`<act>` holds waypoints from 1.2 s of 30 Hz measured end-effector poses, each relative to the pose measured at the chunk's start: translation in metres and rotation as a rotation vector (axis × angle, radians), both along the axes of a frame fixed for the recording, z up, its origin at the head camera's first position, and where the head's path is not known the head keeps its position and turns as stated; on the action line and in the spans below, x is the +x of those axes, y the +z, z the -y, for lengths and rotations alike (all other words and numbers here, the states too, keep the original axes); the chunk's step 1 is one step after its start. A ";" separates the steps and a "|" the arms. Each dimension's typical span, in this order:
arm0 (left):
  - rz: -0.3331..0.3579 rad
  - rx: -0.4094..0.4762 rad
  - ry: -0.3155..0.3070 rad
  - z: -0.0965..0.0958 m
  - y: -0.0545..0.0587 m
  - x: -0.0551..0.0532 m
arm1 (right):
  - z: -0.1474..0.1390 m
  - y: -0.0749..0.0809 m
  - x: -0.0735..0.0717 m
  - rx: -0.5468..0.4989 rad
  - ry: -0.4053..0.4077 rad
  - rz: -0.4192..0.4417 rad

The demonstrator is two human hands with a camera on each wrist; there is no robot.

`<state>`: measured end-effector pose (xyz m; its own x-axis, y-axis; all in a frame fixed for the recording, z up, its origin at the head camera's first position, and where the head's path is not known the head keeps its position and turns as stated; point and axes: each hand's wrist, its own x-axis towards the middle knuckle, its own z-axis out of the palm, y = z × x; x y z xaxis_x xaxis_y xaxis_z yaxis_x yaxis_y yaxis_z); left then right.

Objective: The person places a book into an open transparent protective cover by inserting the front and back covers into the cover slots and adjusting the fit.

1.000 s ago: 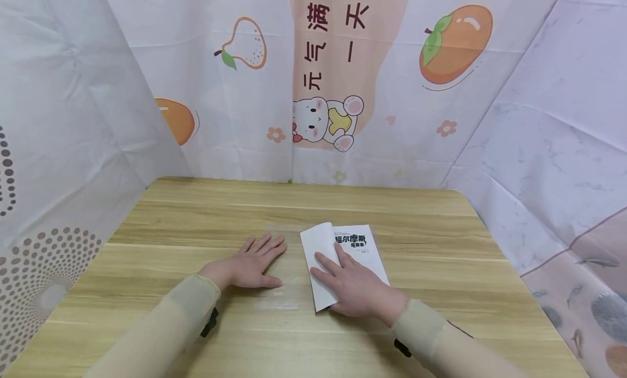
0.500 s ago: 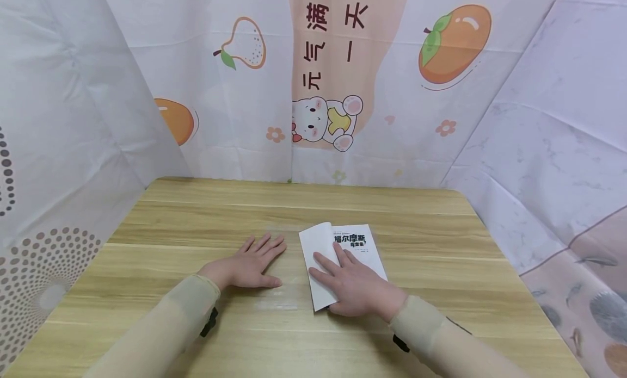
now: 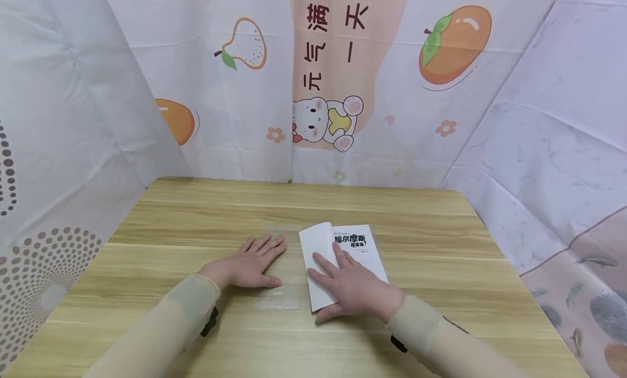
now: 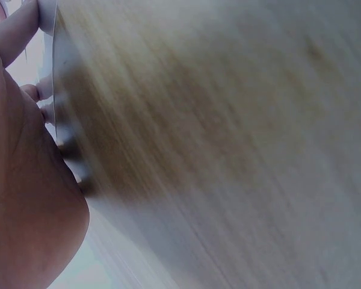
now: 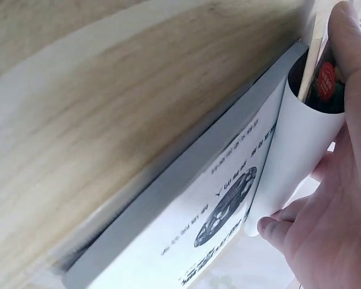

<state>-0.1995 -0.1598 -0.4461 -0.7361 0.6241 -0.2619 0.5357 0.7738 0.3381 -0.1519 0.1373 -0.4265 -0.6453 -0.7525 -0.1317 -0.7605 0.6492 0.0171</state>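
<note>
A paperback book [image 3: 374, 264] lies on the table right of centre, showing a white title page with dark Chinese characters. Its front cover [image 3: 316, 241] is turned partly over to the left, white inside up. My right hand [image 3: 357, 291] rests on that cover with fingers spread, thumb beyond its near edge. In the right wrist view, the cover [image 5: 301, 150] bends into a rounded roll beside the title page [image 5: 186, 241], with the fingers against it. Left of the book, my left hand [image 3: 247, 266] lies flat on the tabletop, fingers spread, holding nothing.
The wood-grain table [image 3: 206, 209] has rounded far corners. Clear tape strips [image 3: 276, 306] stick to it between the left hand and the book. A printed curtain [image 3: 245, 106] hangs behind the table, with light cloths along both sides.
My right thumb has slid outward to the left, past the near edge of the cover, and the right hand has shifted very slightly left. The left hand stays where it was.
</note>
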 end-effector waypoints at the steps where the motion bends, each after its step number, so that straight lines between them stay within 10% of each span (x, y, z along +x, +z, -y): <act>1: 0.001 -0.001 0.000 0.000 0.000 0.000 | 0.000 -0.001 0.000 0.003 0.000 -0.003; 36: 0.013 -0.003 -0.007 0.001 0.001 0.001 | 0.007 -0.007 0.002 -0.002 -0.017 -0.046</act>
<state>-0.1990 -0.1604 -0.4451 -0.7283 0.6285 -0.2732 0.5368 0.7710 0.3427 -0.1497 0.1307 -0.4330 -0.6631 -0.7418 -0.1001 -0.7480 0.6617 0.0510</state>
